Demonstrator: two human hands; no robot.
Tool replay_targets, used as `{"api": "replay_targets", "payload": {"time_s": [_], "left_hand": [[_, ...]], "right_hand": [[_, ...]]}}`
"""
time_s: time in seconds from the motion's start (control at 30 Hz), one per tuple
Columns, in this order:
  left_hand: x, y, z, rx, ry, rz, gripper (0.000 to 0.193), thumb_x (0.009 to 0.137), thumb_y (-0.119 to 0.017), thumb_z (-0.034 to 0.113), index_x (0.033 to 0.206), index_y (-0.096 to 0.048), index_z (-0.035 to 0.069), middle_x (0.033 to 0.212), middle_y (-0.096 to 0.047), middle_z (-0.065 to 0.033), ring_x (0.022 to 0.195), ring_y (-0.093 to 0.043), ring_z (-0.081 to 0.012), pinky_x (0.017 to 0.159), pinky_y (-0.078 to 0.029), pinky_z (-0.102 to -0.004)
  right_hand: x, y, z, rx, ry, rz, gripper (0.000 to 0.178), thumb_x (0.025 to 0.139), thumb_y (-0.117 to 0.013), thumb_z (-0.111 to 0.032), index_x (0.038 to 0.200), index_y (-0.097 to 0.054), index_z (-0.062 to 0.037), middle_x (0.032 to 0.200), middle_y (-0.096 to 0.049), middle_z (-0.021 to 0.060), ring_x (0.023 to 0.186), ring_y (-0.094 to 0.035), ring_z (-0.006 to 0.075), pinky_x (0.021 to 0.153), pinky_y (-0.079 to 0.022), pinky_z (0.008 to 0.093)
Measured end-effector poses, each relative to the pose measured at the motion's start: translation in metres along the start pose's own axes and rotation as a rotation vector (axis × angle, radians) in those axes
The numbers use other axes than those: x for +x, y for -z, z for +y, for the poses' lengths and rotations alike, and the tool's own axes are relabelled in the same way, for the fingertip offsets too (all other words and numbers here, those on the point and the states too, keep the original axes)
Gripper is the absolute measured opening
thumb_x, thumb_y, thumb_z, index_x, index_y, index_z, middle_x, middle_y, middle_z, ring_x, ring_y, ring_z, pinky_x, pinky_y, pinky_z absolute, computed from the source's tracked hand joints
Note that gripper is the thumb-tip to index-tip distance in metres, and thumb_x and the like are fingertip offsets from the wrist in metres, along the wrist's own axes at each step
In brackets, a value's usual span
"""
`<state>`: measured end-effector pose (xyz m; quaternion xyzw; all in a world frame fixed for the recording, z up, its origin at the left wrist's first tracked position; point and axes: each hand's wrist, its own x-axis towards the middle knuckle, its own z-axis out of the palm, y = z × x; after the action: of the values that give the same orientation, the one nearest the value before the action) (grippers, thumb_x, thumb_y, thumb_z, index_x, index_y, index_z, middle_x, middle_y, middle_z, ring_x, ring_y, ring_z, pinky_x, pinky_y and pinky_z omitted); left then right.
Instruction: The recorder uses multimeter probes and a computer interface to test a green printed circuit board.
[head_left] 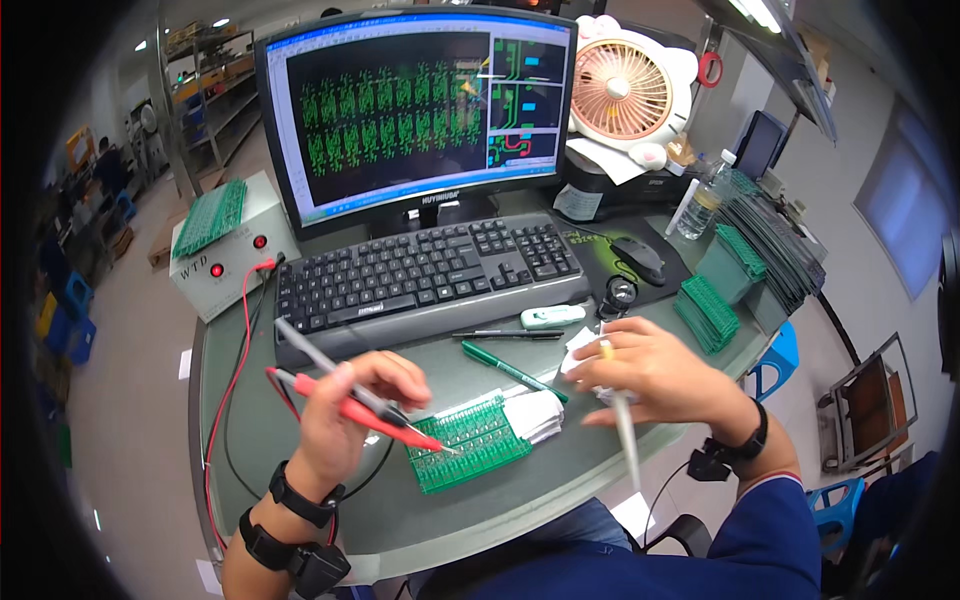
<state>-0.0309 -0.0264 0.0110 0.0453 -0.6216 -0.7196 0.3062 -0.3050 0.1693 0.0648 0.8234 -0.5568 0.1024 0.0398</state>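
Note:
A green circuit board panel [480, 462] lies near the front edge of the table, with white paper slips [535, 414] at its right end. Closed around a red test probe [385, 424], my left hand [345, 410] brings its metal tip to the panel; whether it touches I cannot tell. A slim grey pen-like tool [318, 350] sits in the same hand. Over more white paper [583, 350], my right hand [655, 375] has a blurred white stick-like tool [625, 430] between its fingers. A green marker [505, 368] and a black pen [508, 334] lie between the hands.
Behind stand a keyboard [430, 275], a monitor [400, 120] and a fan [625, 90]. A mouse [638, 258], water bottle [708, 195] and stacked green boards [708, 315] are at right. The red lead [243, 350] runs from a grey box [225, 275] at left.

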Motion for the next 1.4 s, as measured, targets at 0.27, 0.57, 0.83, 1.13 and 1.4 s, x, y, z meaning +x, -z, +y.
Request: {"api": "replay_targets", "payload": {"time_s": [0.27, 0.57, 0.83, 1.13, 1.4], "left_hand": [[0.001, 0.014, 0.006, -0.068, -0.07, 0.261, 0.051, 0.098, -0.031, 0.045, 0.08, -0.053, 0.002, 0.076, -0.053, -0.0108, 0.069, -0.048, -0.018, 0.062, -0.04, -0.0303], [-0.002, 0.014, 0.015, -0.117, -0.081, 0.248, 0.054, 0.098, -0.028, 0.047, 0.077, -0.053, 0.004, 0.067, -0.053, -0.0105, 0.062, -0.053, -0.0216, 0.067, -0.044, -0.0357], [-0.011, 0.01, 0.012, -0.058, 0.142, -0.255, 0.066, 0.094, -0.026, 0.05, 0.092, -0.063, -0.004, 0.084, -0.067, -0.0187, 0.078, -0.067, -0.0298, 0.081, -0.053, -0.0407], [-0.018, -0.005, 0.005, 0.413, 0.198, -0.166, 0.04, 0.096, -0.042, 0.031, 0.092, -0.063, -0.002, 0.086, -0.064, -0.01, 0.076, -0.058, -0.0166, 0.071, -0.048, -0.0312], [-0.01, -0.002, 0.001, 0.604, -0.004, -0.216, 0.031, 0.095, -0.042, 0.021, 0.085, -0.063, 0.0, 0.075, -0.063, -0.0115, 0.065, -0.06, -0.0265, 0.063, -0.049, -0.0369]], "right_hand": [[0.103, -0.064, -0.06, 0.13, 0.334, -0.051, 0.055, 0.067, -0.08, -0.046, 0.098, -0.055, -0.0083, 0.09, -0.062, 0.0075, 0.091, -0.064, 0.0273, 0.084, -0.043, 0.0418], [0.093, -0.006, -0.043, 0.515, 0.225, 0.132, 0.049, 0.078, -0.078, -0.031, 0.121, -0.057, -0.0171, 0.144, -0.05, 0.0132, 0.109, -0.063, 0.033, 0.083, -0.051, 0.0447], [0.077, -0.055, -0.03, 0.732, 0.221, 0.235, 0.049, 0.072, -0.086, -0.032, 0.099, -0.054, -0.0044, 0.134, -0.057, 0.0127, 0.119, -0.059, 0.0332, 0.095, -0.05, 0.0409], [0.125, -0.023, -0.035, 0.747, -0.064, 0.065, 0.043, 0.084, -0.077, -0.036, 0.107, -0.06, -0.0044, 0.08, -0.069, 0.0086, 0.074, -0.07, 0.0216, 0.062, -0.051, 0.0323], [0.132, -0.027, -0.026, 0.948, -0.082, 0.095, 0.03, 0.093, -0.067, -0.028, 0.089, -0.049, -0.0044, 0.078, -0.057, 0.0056, 0.068, -0.057, 0.012, 0.059, -0.046, 0.0289]]}}
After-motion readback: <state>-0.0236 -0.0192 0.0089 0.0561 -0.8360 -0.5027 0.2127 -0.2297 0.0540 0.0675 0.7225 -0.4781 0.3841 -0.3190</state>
